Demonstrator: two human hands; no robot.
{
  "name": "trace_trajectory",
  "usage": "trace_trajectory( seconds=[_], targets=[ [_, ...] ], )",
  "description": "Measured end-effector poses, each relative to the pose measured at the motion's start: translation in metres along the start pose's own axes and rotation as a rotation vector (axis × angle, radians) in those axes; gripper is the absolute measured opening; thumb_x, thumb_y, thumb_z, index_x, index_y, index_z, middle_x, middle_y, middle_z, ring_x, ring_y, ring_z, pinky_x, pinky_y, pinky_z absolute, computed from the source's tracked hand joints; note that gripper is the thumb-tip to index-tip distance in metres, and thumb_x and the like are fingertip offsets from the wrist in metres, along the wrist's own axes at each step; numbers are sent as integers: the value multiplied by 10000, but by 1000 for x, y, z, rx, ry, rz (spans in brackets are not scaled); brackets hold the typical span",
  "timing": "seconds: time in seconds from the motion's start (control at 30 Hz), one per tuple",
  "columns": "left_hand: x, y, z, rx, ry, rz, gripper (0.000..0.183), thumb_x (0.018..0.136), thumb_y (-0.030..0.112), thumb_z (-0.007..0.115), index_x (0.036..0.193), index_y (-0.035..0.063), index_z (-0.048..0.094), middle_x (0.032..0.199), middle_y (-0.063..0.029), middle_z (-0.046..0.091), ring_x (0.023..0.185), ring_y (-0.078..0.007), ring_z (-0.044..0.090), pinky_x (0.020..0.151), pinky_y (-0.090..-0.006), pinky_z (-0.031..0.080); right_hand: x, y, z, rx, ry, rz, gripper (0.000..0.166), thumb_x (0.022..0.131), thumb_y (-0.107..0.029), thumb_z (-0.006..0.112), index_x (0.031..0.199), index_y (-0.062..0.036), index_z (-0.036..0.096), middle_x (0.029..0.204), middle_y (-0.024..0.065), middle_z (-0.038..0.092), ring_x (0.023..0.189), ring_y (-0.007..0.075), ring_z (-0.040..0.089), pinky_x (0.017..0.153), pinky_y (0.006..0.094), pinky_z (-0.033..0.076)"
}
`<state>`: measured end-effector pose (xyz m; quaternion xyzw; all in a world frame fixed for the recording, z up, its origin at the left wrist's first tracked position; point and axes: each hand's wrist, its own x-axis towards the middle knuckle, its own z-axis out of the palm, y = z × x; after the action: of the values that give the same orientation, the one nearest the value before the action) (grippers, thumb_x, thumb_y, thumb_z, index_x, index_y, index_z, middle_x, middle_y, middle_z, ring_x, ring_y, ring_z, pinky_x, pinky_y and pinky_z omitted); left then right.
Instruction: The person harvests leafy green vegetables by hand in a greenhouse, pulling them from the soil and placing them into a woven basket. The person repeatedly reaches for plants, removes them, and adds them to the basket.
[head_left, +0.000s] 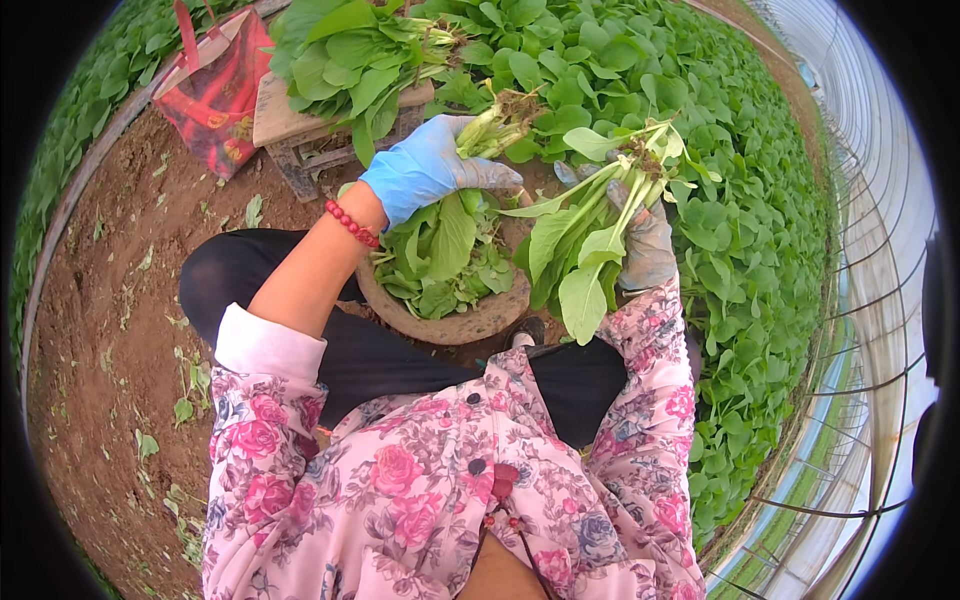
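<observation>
My left hand (427, 169), in a blue glove soiled at the fingers, is closed round a bunch of leafy greens (487, 135). The bunch's muddy roots point up and away from me. In a dirty, pale glove, my right hand (646, 244) grips another bunch of greens (589, 232). Its roots are up and its broad leaves hang toward my lap; stems cover part of the fingers. Between my knees stands a round, mud-stained basin (420, 326) with loose green leaves (442, 262) in it, below the left hand. Where the left bunch's leaves end is hard to tell.
A low wooden stool (281, 116) ahead on the left carries a pile of rooted greens (367, 60). Beside it sits a red patterned bag (214, 101). Dense leafy plants (739, 255) grow ahead and right, up to a hooped plastic greenhouse wall (874, 300). Leaf scraps litter bare soil (112, 322).
</observation>
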<state>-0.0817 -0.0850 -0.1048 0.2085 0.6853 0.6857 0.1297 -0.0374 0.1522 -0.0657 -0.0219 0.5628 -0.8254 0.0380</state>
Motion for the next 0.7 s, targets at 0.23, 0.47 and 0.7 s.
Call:
trace_trajectory(
  seconds=[0.23,0.47,0.7],
  targets=[
    [-25,-18,74,-501,-179,-65,600,664,163,768,1158,-11,476,1035,-65,586,927,-123,531,824,-262,434,2,48,15,253,44,-74,401,842,-145,573,1209,-49,441,1109,80,538,914,168,576,745,294,514],
    [-36,-34,65,-506,-206,-346,488,695,91,729,1130,32,515,1048,-34,585,923,-102,538,806,-271,452,18,38,26,461,-68,66,394,789,-37,593,1164,-40,475,989,99,591,835,176,603,702,296,531],
    [-52,-18,55,-740,-159,-443,504,675,73,710,1132,1,510,881,-88,644,696,-98,608,486,-168,435,62,39,29,226,51,133,312,891,-195,504,1125,10,483,575,-36,318,527,94,314,499,237,280]
  ],
)
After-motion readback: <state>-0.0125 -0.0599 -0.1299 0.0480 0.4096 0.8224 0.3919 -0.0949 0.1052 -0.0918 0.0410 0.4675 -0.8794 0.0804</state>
